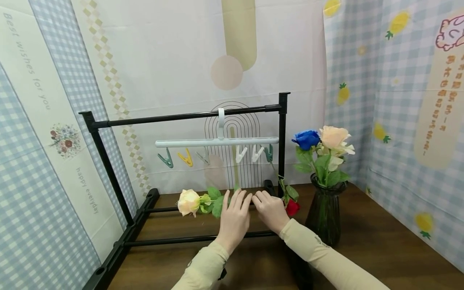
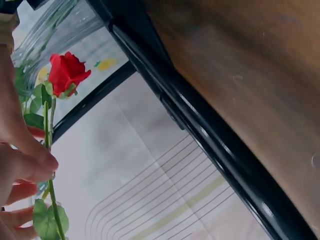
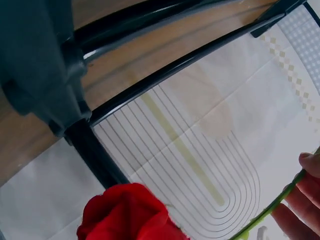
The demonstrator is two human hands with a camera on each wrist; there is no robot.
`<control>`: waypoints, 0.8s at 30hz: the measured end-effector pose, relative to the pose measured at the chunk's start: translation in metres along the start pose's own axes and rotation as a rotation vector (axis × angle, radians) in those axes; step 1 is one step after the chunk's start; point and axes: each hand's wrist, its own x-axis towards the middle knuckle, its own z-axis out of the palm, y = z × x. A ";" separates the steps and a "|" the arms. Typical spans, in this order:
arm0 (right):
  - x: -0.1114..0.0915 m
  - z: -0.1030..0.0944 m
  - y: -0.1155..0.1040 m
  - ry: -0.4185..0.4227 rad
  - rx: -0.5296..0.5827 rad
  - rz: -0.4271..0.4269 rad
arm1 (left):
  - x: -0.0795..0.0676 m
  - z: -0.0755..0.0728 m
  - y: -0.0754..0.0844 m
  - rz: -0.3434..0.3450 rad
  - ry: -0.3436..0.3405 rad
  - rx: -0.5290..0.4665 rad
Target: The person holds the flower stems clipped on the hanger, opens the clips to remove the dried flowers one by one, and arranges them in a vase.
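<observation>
A cream rose (image 1: 188, 202) with green leaves lies sideways above the rack's lower rods, its bloom to the left. My left hand (image 1: 235, 217) pinches its stem, and my right hand (image 1: 270, 209) holds the stem farther right; the hands hide part of it in the head view. Fingers and a thumb on the green stem (image 3: 272, 205) show at the right wrist view's edge. A red rose (image 1: 292, 207) hangs bloom-down beside my right hand, from a dark green clip (image 1: 268, 153) on the pale hanger (image 1: 217, 141). Several other clips, among them a yellow clip (image 1: 185, 157), hang along it.
The hanger hooks onto the top bar (image 1: 163, 117) of a black rack standing on the brown wooden table (image 1: 377, 245). At right, a dark glass vase (image 1: 324, 217) holds a blue rose (image 1: 306, 139) and pale roses. A patterned cloth backdrop (image 1: 174, 60) stands behind.
</observation>
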 end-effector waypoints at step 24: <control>0.030 -0.053 0.050 0.077 0.185 0.356 | -0.021 0.018 0.033 0.241 0.084 -0.287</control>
